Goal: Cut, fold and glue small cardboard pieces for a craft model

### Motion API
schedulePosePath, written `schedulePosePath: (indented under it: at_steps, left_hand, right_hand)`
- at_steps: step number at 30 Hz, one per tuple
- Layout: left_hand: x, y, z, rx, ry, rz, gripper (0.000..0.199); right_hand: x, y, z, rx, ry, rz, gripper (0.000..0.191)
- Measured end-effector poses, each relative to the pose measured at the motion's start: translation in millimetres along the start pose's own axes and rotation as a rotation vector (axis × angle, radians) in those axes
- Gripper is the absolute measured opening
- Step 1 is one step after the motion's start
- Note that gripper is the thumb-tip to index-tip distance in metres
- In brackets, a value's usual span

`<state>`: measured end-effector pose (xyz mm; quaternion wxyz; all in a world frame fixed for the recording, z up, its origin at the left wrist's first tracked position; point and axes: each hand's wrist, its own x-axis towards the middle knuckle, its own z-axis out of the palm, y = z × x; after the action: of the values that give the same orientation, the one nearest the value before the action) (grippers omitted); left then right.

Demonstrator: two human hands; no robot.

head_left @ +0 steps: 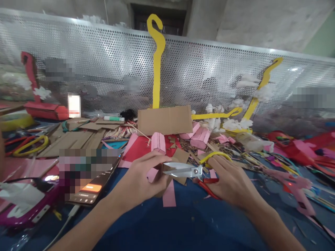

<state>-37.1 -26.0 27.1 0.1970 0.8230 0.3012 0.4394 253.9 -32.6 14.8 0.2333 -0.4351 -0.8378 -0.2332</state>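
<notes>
My right hand (231,177) grips a pair of scissors (183,170) with a yellow and a red handle loop. The silver blades are slightly parted and point left. Facing them, my left hand (143,177) pinches a small brown piece of cardboard (169,167) at the blade tips; fingers and blades hide much of it. Just below my left fingers is a pink paper strip (169,196). Beyond my hands stand a folded pink paper box shape (158,142) on red paper (142,148) and a brown cardboard panel (164,120).
Tall yellow hook-shaped cutouts (156,69) rise at the back before a perforated metal screen (110,59). A pink glue gun (295,188) lies right. At left are a phone (90,190), a purple case (31,209) and cardboard sheets (68,141). Paper scraps litter the blue tabletop (170,230).
</notes>
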Motion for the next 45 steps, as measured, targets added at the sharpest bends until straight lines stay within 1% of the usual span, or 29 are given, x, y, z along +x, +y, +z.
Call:
schedulePosePath:
  at_steps: [3,8,14,19,25,28,31,35,39,45]
  left_hand:
    - [-0.5,0.2,-0.1,-0.003,-0.005,-0.004,0.039]
    - [-0.7,-0.3,-1.3,-0.018,-0.023,-0.011,0.037]
    - [-0.7,0.1,-1.8,-0.004,-0.048,0.009,0.038]
    - [0.6,2.7,-1.8,-0.008,-0.067,-0.038,0.039]
    - [0.7,3.0,-3.2,-0.037,-0.095,-0.061,0.037]
    - [-1.0,0.1,-2.8,-0.054,-0.083,-0.071,0.040]
    - [-1.8,-2.1,-2.2,-0.072,-0.082,-0.074,0.044]
    - [-1.2,-1.6,-2.0,-0.094,-0.095,-0.110,0.044]
    - [-0.8,-1.0,-0.6,-0.092,-0.080,-0.095,0.043]
    - [-1.2,-2.5,2.3,-0.061,-0.043,-0.076,0.042]
  right_hand:
    - [1.1,-2.9,-0.8,0.004,-0.008,0.000,0.020]
    - [1.5,-5.8,-1.0,0.039,-0.020,0.021,0.021]
    - [-0.6,-7.1,-2.2,0.095,-0.036,0.011,0.020]
    - [2.1,-12.6,-3.8,0.061,-0.092,0.041,0.034]
    - [5.4,-17.0,-5.0,0.055,-0.086,0.040,0.031]
    - [5.2,-17.0,-4.3,0.046,-0.073,0.032,0.031]
    - [5.2,-17.4,-3.8,0.060,-0.087,0.039,0.032]
    - [6.3,-20.2,-3.6,0.076,-0.078,0.051,0.029]
    - [7.2,-21.9,-3.8,0.073,-0.063,0.044,0.025]
    - [5.7,-17.7,-5.1,0.093,-0.050,0.052,0.027]
